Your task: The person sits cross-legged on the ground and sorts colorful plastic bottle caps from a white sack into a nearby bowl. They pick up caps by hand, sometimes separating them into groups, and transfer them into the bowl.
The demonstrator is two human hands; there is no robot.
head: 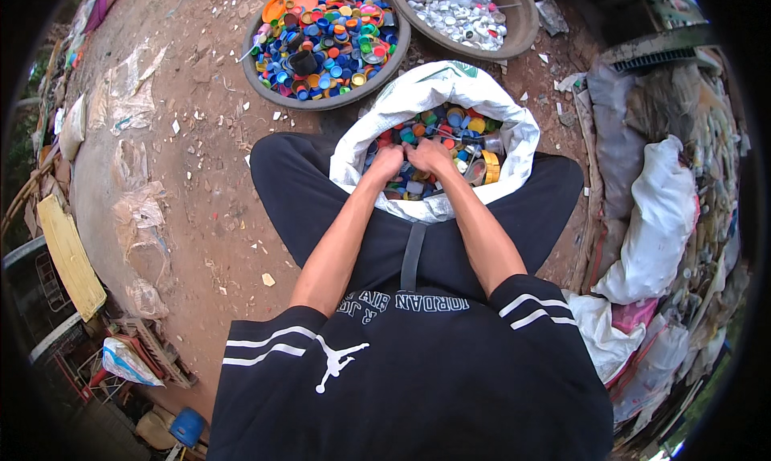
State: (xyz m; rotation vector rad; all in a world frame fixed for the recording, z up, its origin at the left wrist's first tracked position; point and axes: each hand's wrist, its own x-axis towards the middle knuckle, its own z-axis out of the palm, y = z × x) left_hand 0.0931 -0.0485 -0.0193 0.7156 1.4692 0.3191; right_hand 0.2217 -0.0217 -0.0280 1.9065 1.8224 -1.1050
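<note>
Between my crossed legs stands a white woven sack [355, 142] with its rim rolled outward. It holds many loose plastic bottle caps [455, 119] in mixed colours. My left hand [387, 161] and my right hand [429, 155] are both inside the mouth, close together over the caps. The fingers of both point down and inward, and their tips are partly hidden, so I cannot tell whether either grips a cap. To the right of my right hand lies a clear container piece with a yellow ridged lid [491, 167], against the sack's inner wall.
Beyond the sack sit a dark round basin [253, 78] of coloured caps and another basin [523, 27] of mostly white caps. Filled sacks [653, 220] line the right side. Plastic scraps [141, 214] and a yellow board [71, 257] lie left on the dirt ground [223, 178].
</note>
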